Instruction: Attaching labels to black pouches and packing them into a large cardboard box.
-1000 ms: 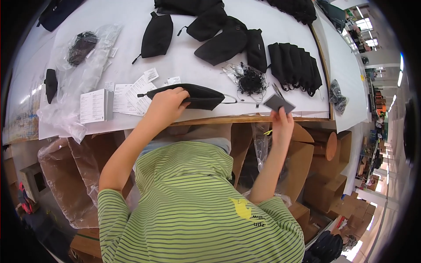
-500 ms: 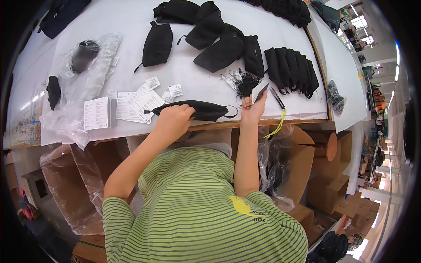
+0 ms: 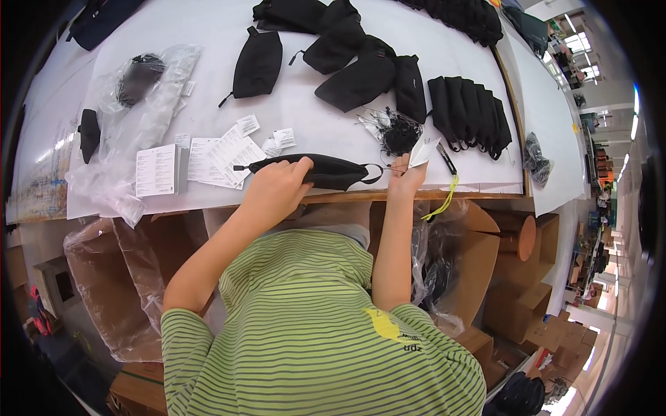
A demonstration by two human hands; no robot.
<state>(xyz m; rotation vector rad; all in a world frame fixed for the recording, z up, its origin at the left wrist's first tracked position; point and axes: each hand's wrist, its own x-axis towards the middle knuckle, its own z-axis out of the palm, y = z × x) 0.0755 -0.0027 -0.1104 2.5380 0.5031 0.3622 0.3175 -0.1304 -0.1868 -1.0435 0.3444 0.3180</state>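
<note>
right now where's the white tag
In the head view it is pinched in the right hand at the table's near edge: the white tag, just below the tangle of black strings.

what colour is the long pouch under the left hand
Black, seen in the head view: the pouch lies under the left hand.

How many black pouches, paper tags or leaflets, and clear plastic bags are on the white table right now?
Black pouches lying singly, counting the one under the left hand: 6
Upright row of black pouches: 1 row, count unclear
Paper tags and leaflets: about 7
Clear plastic bags: about 2
Total: roughly 16
</note>
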